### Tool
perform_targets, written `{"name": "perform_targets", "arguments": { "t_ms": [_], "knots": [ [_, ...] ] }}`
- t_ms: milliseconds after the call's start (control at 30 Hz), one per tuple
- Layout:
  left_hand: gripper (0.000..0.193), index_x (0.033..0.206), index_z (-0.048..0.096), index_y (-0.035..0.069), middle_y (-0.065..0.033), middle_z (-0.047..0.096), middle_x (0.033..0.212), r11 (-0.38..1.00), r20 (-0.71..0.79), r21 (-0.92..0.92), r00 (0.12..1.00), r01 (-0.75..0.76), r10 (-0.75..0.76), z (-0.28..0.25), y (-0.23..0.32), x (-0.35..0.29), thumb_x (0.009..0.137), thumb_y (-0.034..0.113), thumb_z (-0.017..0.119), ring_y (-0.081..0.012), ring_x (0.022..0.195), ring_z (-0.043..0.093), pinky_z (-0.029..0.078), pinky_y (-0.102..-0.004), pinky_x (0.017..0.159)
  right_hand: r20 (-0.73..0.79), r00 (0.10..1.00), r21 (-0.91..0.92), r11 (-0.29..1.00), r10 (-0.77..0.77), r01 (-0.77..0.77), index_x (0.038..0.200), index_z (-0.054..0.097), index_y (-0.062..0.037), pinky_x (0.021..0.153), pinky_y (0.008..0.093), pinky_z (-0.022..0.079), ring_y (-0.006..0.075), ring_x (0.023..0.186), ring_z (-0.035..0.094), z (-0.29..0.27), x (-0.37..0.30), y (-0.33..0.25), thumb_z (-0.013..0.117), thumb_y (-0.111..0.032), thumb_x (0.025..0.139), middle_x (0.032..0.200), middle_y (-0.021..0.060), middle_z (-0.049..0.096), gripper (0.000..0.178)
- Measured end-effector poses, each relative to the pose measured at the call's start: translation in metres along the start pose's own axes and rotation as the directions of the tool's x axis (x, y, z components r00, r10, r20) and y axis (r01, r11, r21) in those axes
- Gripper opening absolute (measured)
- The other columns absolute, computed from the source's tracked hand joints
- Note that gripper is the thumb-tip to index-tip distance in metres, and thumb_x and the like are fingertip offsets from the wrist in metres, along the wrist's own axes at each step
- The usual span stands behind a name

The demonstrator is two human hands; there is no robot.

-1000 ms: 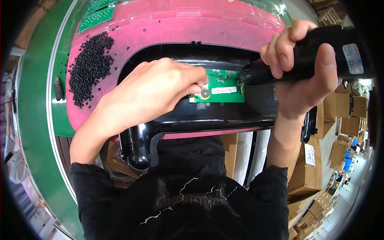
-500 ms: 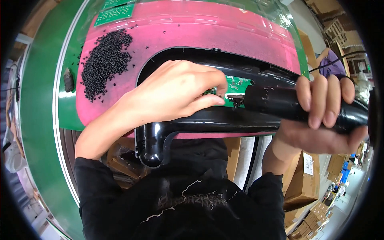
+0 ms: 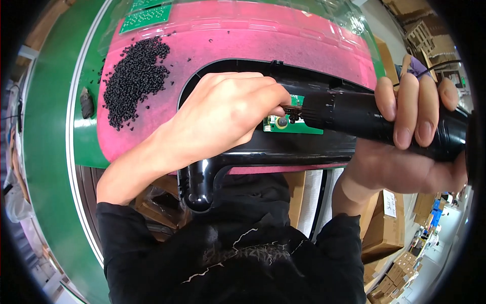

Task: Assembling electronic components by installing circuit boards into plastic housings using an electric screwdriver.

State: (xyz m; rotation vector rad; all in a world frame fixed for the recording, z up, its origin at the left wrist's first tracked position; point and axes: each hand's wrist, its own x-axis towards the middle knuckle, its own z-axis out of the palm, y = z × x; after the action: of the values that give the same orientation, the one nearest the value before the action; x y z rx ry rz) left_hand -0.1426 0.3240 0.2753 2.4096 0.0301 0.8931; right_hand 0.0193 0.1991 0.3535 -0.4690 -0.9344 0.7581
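My right hand [image 3: 410,114] is wrapped round the thick black barrel of an electric screwdriver [image 3: 349,114], its tip pointing left. Small black screws [image 3: 294,118] cling in a clump at that tip. Against the clump press the pinched thumb and fingertips of my left hand [image 3: 228,104]; what they hold is too small to make out. Just below the tip lies a green circuit board [image 3: 304,127] with a round component on it. The board sits inside a long glossy black plastic housing [image 3: 298,156], partly covered by both hands.
A heap of small black screws [image 3: 132,81] lies on the pink mat [image 3: 202,45] at the left. Green boards [image 3: 146,18] and a clear plastic tray [image 3: 263,25] are at the back. A dark wrapped lump [image 3: 87,103] rests on the green table [image 3: 55,126]. Cardboard boxes [image 3: 383,228] stand low at right.
My left fingers have moved up and right against the screwdriver's tip and the clump. The screwdriver has shifted slightly left and up, uncovering the board's round component. The housing has slid slightly right.
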Motion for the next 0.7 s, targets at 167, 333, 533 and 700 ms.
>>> {"name": "perform_targets", "arguments": {
  "t_ms": [167,333,533,700],
  "knots": [
    [0.021,0.086,0.059,-0.001,-0.0126,0.059,0.072,0.996,-0.037,0.088,0.999,0.016,-0.013,-0.002,0.0,-0.001,0.07,-0.005,0.071,-0.0301,0.067,0.061,0.049,-0.0369,0.058,-0.043,0.999,-0.003,1.0,0.007,-0.007,0.099,0.049,-0.0077,0.063,0.0255,0.037,0.0081,0.055,0.045,0.003,0.005,0.004,0.063,-0.047,0.079,0.068,-0.0036,0.049,0.047],
    [0.022,0.086,0.06,-0.001,-0.0129,0.061,0.075,0.996,-0.027,0.084,0.999,0.037,-0.035,-0.005,0.002,0.003,0.068,-0.002,0.073,-0.0302,0.07,0.062,0.05,-0.0372,0.06,-0.081,0.996,0.001,1.0,0.025,-0.025,0.1,0.049,-0.0068,0.063,0.0264,0.036,0.0088,0.057,0.044,0.006,0.01,0.009,0.059,-0.049,0.08,0.069,-0.0028,0.048,0.047],
    [0.024,0.085,0.062,-0.001,-0.0128,0.063,0.075,0.988,-0.14,0.152,0.99,-0.005,0.026,-0.003,0.001,0.0,0.066,0.0,0.076,-0.0294,0.067,0.063,0.051,-0.0369,0.057,-0.092,0.996,-0.039,0.999,0.01,-0.013,0.1,0.049,-0.006,0.064,0.0274,0.036,0.0097,0.058,0.043,0.007,0.011,0.016,0.056,-0.05,0.082,0.07,-0.002,0.047,0.048],
    [0.021,0.084,0.063,0.0,-0.0107,0.063,0.07,0.972,-0.088,0.233,0.996,0.043,-0.023,-0.005,0.006,-0.002,0.067,-0.001,0.075,-0.0279,0.063,0.063,0.05,-0.0364,0.054,-0.043,0.999,-0.182,0.983,-0.025,0.016,0.099,0.05,-0.005,0.061,0.0283,0.035,0.0112,0.055,0.042,0.002,0.01,0.024,0.054,-0.052,0.084,0.067,-0.0005,0.047,0.049]
  ]
}}
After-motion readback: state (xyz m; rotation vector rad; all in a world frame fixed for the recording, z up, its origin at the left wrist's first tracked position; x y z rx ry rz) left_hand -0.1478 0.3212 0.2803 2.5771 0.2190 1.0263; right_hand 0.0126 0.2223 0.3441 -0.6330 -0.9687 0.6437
